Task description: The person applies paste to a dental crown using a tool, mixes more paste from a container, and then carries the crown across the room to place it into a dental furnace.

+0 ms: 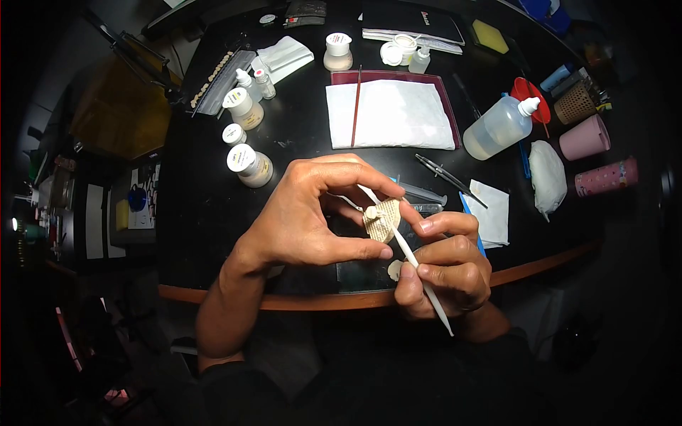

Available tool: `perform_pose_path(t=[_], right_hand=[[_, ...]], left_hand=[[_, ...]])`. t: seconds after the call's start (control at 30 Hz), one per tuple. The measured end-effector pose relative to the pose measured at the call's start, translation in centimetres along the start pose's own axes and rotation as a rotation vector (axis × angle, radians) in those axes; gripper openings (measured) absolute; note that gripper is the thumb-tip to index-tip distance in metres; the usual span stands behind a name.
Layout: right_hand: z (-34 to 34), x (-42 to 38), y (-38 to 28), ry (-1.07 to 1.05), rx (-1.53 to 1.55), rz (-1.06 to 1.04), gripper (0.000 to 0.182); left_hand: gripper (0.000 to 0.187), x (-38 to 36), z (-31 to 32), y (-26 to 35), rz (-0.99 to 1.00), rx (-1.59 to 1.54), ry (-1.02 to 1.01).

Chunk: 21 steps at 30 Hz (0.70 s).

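Note:
Between the thumb and fingertips of my left hand (298, 206), closed on its edges, is a small beige honeycomb-textured tray (386, 226). A small pale tooth-like piece (372, 213) sits on its face. My right hand (455, 270) pinches a slim white tool (430, 291) with a tapered end pointing down toward me; its upper part meets the tray's edge and passes behind it. The right index fingertip is close to the tray. Below the hands, a small round beige piece (396, 270) lies on the black table, partly covered by the right fingers.
A red-handled brush (356, 106) lies on a white paper towel (405, 117). Powder jars (250, 167) stand at the left, a squeeze bottle (499, 128) at the right. Tweezers (449, 177) and a syringe (424, 193) lie beyond my hands. The table's wooden edge (341, 302) runs below them.

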State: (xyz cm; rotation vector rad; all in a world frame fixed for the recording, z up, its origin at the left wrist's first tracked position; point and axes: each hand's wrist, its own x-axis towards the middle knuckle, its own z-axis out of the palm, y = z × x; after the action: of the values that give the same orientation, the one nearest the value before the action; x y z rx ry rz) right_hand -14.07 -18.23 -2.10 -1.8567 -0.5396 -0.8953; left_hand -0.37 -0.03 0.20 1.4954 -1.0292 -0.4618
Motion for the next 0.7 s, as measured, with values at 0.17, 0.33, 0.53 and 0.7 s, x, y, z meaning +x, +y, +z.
perform_pose_path(t=[0.17, 0.33, 0.53, 0.7], right_hand=[[0.03, 0.05, -0.01, 0.001, -0.001, -0.005, 0.027], [0.07, 0.06, 0.01, 0.003, 0.000, -0.005, 0.028], [0.10, 0.05, 0.01, 0.003, -0.005, -0.001, 0.028], [0.14, 0.11, -0.06, 0.004, -0.008, 0.002, 0.028]], left_hand=[[0.060, 0.00, -0.03, 0.17, -0.001, 0.005, -0.001], [0.061, 0.01, -0.02, 0.14, 0.002, 0.006, 0.001], [0.061, -0.01, 0.00, 0.24, -0.008, 0.002, 0.005], [0.060, -0.02, -0.04, 0.19, -0.005, 0.005, 0.004]])
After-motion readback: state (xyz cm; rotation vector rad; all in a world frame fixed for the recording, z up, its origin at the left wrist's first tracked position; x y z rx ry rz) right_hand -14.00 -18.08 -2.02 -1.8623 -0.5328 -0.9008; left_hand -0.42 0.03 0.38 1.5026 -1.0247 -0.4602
